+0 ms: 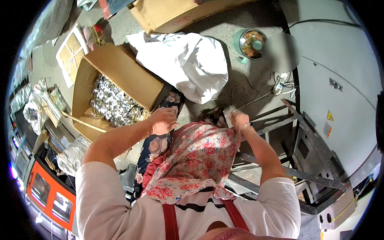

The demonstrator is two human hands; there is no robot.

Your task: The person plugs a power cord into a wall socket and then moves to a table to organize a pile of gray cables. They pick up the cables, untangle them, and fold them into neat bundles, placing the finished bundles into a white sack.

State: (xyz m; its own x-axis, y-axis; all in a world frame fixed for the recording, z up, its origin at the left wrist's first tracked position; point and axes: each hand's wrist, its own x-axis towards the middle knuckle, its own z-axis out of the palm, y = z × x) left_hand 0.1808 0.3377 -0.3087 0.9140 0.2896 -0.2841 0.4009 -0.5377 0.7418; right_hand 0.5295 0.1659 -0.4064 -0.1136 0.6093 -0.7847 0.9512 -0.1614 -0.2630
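My left hand [163, 121], fingers curled in, is over the dark flowered cloth [157, 146] on my leg, near the corner of an open cardboard box [124, 76]. Shiny silvery metal pieces [116, 102] are heaped inside that box. Beside the right edge of my pink-flowered apron [200, 150], my right hand [239, 121] is closed and slightly blurred. A small pale bit shows at its fingers, too unclear to name. Whatever either hand holds is hidden. Between the hands, past the apron, lies a dark brownish bundle [214, 117] that I cannot make out.
A white sack [184, 60] slumps beyond the box. Farther right stand a green pot with a glass lid [253, 44] and a power strip with cables [278, 87]. A dark metal frame [296, 168] and grey cabinet [340, 80] flank my right; an orange-framed unit [52, 194] is left.
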